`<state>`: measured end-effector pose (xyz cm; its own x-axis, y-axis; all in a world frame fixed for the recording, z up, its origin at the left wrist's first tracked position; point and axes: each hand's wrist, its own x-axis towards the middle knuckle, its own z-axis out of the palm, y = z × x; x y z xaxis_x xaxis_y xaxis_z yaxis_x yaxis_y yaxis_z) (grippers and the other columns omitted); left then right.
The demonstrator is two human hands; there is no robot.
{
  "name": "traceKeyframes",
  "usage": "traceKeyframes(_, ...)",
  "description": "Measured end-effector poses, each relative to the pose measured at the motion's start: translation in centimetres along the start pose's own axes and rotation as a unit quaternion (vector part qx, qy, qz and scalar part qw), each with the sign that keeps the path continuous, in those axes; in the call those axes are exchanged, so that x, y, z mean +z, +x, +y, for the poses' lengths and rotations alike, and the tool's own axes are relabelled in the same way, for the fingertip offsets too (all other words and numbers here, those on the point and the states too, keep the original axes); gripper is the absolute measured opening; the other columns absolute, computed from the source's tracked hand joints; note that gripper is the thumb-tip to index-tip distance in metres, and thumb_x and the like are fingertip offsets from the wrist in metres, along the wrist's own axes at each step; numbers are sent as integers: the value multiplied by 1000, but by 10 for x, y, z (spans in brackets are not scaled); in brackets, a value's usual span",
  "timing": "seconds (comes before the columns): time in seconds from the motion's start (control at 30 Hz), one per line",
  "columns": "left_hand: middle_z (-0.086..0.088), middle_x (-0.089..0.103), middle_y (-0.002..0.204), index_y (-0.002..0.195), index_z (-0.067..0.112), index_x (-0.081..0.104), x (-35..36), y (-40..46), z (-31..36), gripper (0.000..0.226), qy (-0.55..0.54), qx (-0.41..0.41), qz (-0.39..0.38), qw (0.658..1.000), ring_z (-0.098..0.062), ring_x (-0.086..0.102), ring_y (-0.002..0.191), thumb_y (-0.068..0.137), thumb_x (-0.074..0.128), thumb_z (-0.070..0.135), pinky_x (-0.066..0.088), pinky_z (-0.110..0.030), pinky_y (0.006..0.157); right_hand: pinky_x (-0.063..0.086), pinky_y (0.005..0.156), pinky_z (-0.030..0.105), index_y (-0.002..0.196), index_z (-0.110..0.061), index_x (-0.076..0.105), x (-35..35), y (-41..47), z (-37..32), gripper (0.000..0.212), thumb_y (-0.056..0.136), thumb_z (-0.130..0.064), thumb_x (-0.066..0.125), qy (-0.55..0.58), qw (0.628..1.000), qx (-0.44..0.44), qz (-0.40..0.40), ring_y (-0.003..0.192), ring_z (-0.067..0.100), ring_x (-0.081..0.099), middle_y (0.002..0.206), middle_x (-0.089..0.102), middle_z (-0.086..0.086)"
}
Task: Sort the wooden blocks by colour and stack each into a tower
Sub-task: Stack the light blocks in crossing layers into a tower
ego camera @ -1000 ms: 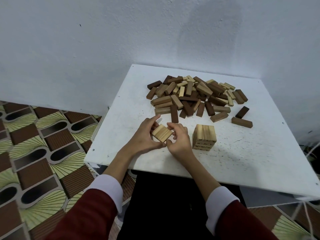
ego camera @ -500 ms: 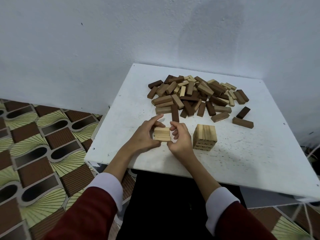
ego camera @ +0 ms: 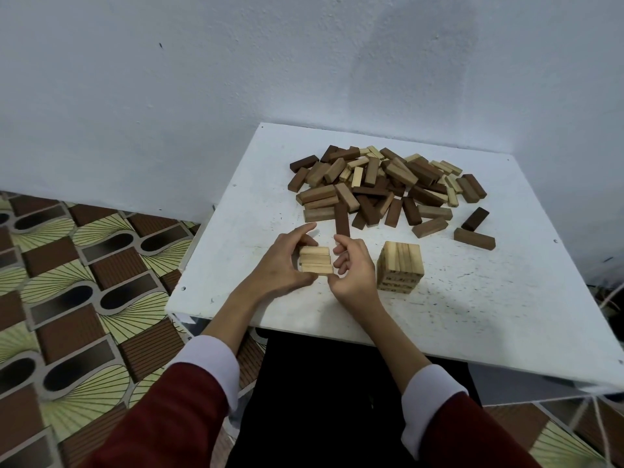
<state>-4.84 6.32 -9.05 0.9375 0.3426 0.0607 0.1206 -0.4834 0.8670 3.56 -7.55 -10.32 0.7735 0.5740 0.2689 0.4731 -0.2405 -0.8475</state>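
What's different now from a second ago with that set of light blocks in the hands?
The set of light blocks was turned from a diagonal tilt to lie square between the left hand and right hand, both still gripping it. The light tower and the mixed pile stayed put on the white table.

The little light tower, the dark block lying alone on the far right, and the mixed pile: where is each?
light tower (ego camera: 400,255), head view, top face.
dark block (ego camera: 475,218), head view, upper face.
mixed pile (ego camera: 378,184), head view, middle.

Single head view, looking forward-down, close over table (ego camera: 236,231).
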Motion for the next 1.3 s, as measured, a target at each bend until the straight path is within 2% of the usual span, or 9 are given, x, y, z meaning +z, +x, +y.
traceKeyframes(0.23, 16, 53, 114, 140, 30, 36, -1, 0, 1, 86, 4, -6, -9, 1000, -5, 46, 113, 68, 75, 5, 42, -17, 92, 43, 63, 13, 122, -3, 53, 0, 1, 1, 59, 66, 14, 61, 6, 1000, -3, -1, 71, 9, 51, 91, 46, -8)
traceKeyframes(0.37, 9, 55, 116, 139, 31, 37, -1, 0, 1, 86, -1, -9, -7, 1000, 1, 46, 112, 67, 75, 2, 39, -7, 88, 45, 64, 16, 121, -3, 54, 1, 1, 1, 58, 65, 13, 61, 4, 1000, -5, -2, 71, 12, 52, 93, 47, -5)
traceKeyframes(0.73, 5, 52, 119, 140, 27, 37, 0, -2, 2, 87, -11, -14, 0, 1000, -2, 46, 114, 67, 76, 1, 39, -5, 88, 45, 64, 14, 120, -4, 55, 0, 0, 0, 57, 65, 12, 65, 2, 1000, 5, -6, 73, 13, 52, 96, 49, -1)
traceKeyframes(0.87, 5, 53, 115, 140, 25, 38, -1, -3, 5, 85, 9, -9, 2, 1000, -1, 45, 110, 67, 75, 2, 36, -2, 84, 43, 66, 12, 120, -4, 55, -1, 0, -2, 57, 66, 11, 67, -5, 1000, 4, -3, 76, 12, 51, 99, 48, -1)
traceKeyframes(1.0, 2, 55, 112, 138, 24, 41, -1, -1, 8, 86, -9, -29, 8, 1000, -10, 51, 109, 63, 77, 3, 41, -6, 82, 40, 68, 10, 125, -4, 53, -1, 0, -6, 57, 71, 9, 64, -21, 999, -3, -29, 81, 12, 50, 107, 51, 3)
traceKeyframes(1.07, 2, 57, 110, 135, 25, 42, -3, 0, 13, 85, -51, -53, 13, 997, -13, 54, 106, 60, 79, 8, 47, -11, 78, 41, 71, 12, 129, -7, 50, 0, 3, -9, 57, 75, 5, 65, -20, 999, 23, -42, 84, 11, 50, 116, 53, 5)
traceKeyframes(1.2, 3, 60, 106, 127, 31, 42, -12, 2, 29, 76, -108, -70, 37, 991, -10, 56, 94, 66, 81, 6, 48, -9, 71, 52, 87, 37, 137, -20, 43, -7, 12, -27, 63, 79, -5, 64, 62, 991, 111, -49, 95, 11, 56, 124, 51, -9)
traceKeyframes(1.23, 2, 61, 107, 127, 31, 43, -15, 3, 33, 76, -110, -58, 40, 991, -10, 56, 95, 67, 81, 6, 48, -10, 74, 52, 88, 36, 137, -22, 42, -11, 14, -35, 64, 79, -4, 63, 78, 990, 103, -53, 96, 10, 57, 124, 51, -11)
traceKeyframes(1.3, 1, 62, 106, 129, 32, 43, -20, 5, 44, 75, -116, -36, 47, 991, -9, 58, 97, 70, 78, 2, 49, -16, 82, 52, 84, 24, 138, -19, 41, -24, 17, -52, 65, 80, 3, 62, 95, 991, 77, -63, 99, 11, 56, 126, 50, -6)
